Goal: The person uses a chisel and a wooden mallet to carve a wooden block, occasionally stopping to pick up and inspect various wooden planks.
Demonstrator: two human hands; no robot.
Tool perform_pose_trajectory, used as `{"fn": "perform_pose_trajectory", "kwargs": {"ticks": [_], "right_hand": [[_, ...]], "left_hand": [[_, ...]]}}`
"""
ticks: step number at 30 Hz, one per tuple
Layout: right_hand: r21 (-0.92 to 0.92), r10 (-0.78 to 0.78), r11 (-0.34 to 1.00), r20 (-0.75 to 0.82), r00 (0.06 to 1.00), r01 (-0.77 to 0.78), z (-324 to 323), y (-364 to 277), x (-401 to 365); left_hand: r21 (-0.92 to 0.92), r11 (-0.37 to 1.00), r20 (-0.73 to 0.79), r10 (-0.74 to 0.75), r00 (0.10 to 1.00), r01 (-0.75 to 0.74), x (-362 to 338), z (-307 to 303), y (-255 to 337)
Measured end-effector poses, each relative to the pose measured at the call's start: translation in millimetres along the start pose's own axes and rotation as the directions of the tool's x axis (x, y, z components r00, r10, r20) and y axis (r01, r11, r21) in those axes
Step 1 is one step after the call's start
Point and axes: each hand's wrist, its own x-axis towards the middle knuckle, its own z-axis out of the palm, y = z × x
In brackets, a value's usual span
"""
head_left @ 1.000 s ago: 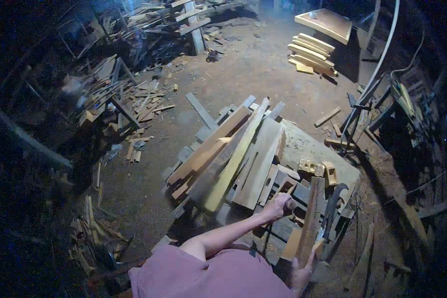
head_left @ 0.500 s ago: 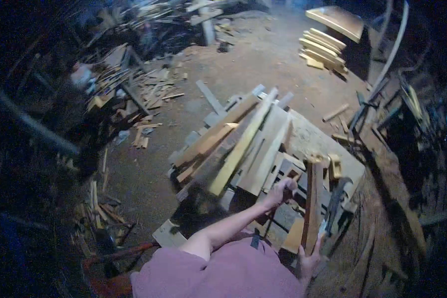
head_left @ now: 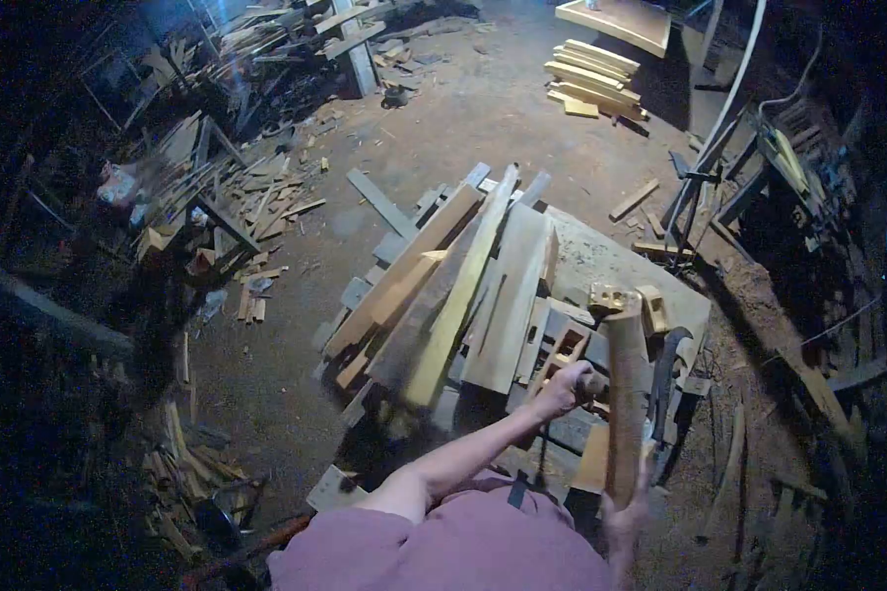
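My left hand (head_left: 559, 391) is closed around a dark, rounded thing (head_left: 590, 386) that I cannot make out, just left of a long wooden board (head_left: 624, 404). The board points away from me, its far end raised near some small wooden blocks. At the board's near end, my right hand (head_left: 628, 514) grips it, with fingers along the right edge. A light-coloured piece by those fingers is too blurred to name. Beside the board on the right lies a dark curved tool (head_left: 668, 369). A hollow wooden block (head_left: 569, 343) sits beyond my left hand.
Several long planks (head_left: 508, 305) lie across the workbench to the left. A pale sheet (head_left: 611, 256) forms the bench's far right part. Yellowish boards (head_left: 593, 79) are stacked on the floor ahead. Wood scraps (head_left: 266, 197) litter the left side.
The view has shifted, so the bench and stacks appear farther left. The board has turned, showing more of its broad face. My left hand is lower, and the dark rounded thing shows more.
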Motion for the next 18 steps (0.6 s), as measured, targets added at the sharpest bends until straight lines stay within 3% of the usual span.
{"fn": "perform_pose_trajectory", "kwargs": {"ticks": [1,3,7,8,9,10,11,12,13,14,15,16,17,18], "right_hand": [[-0.118,0.039,0.993,0.152,0.988,-0.021,-7,-34,-2],[-0.089,0.025,0.996,0.14,0.99,-0.013,0,-25,-11],[0.035,0.024,0.999,0.084,0.996,-0.027,-4,-38,-12],[0.138,-0.025,0.99,0.042,0.999,0.019,2,-23,-10],[0.132,-0.006,0.991,0.032,0.999,0.001,4,-17,-10],[0.126,0.005,0.992,0.038,0.999,-0.01,1,-24,-5],[0.114,0.029,0.993,0.037,0.999,-0.033,-3,-27,-3],[0.129,0.082,0.988,0.032,0.996,-0.086,-1,-17,0],[0.145,0.142,0.979,0.024,0.99,-0.144,-1,-8,-1],[0.139,0.194,0.972,-0.012,0.981,-0.19,-8,-17,1],[0.139,0.146,0.98,-0.002,0.989,-0.144,-12,-32,5],[0.138,0.095,0.986,0.017,0.995,-0.096,-16,-39,1],[0.135,0.122,0.983,-0.002,0.992,-0.121,-16,-36,-4],[0.072,0.131,0.989,-0.005,0.991,-0.13,-15,-33,-5]], "left_hand": [[-0.003,1.0,-0.011,-0.003,1.0,0.003,1,1,-9],[0.018,0.972,-0.134,0.235,0.963,-0.235,1,3,-25],[-0.034,0.975,-0.169,0.211,0.963,-0.22,5,3,-26],[-0.06,0.979,-0.115,0.186,0.976,-0.194,8,-1,-27],[0.038,0.974,-0.189,0.228,0.955,-0.225,7,0,-29],[-0.196,0.906,-0.12,0.359,0.926,-0.376,25,1,-66],[-0.255,0.857,-0.262,0.384,0.885,-0.447,29,-2,-58],[-0.463,0.805,-0.255,0.28,0.925,-0.372,29,-9,-44],[-0.197,0.945,-0.273,0.204,0.94,-0.262,30,-15,-63],[-0.228,0.92,-0.406,0.207,0.89,-0.318,29,-20,-23],[-0.25,0.951,-0.285,0.108,0.953,-0.182,27,-38,-2],[-0.024,0.99,-0.338,0.125,0.933,-0.141,26,-42,6],[-0.69,0.723,-0.159,-0.119,0.98,-0.024,30,-51,21],[-0.488,0.857,-0.298,0.018,0.954,-0.169,34,-48,23]]}}
